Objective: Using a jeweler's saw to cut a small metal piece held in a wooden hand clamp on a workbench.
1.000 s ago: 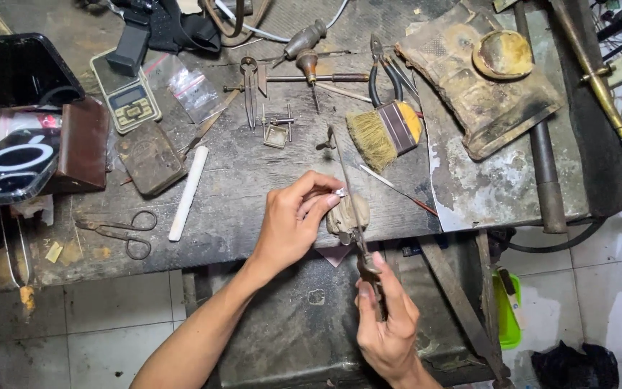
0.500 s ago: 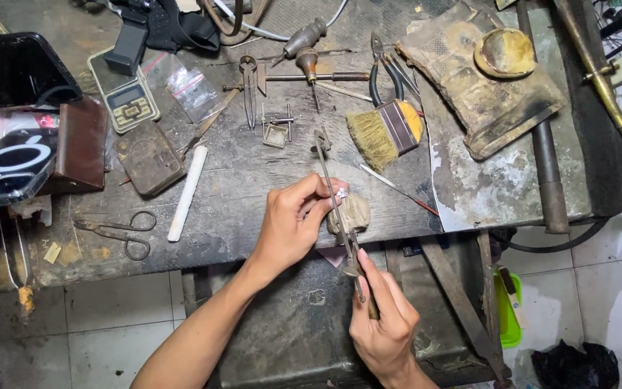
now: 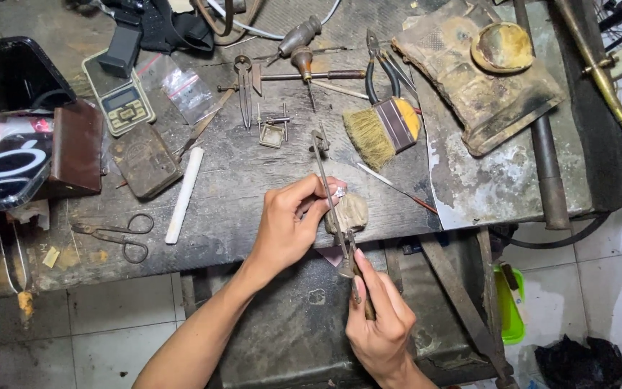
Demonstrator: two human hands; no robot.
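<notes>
On the scarred dark workbench (image 3: 253, 194) above pale floor tiles (image 3: 95, 338), both hands' grip clamped: left hand (image 3: 289, 227) on ring (image 3: 340, 191), right hand (image 3: 379, 324) on file (image 3: 329, 194).

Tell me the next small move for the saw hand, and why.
Probably a short, light stroke along the blade line. The right hand grips the saw frame by its handle, its blade against the small ring that the left hand pinches on the bench peg.

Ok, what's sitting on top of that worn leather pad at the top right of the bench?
A round, domed brass-coloured block rests on the worn leather pad. Whatever lies beneath the pad is covered.
</notes>
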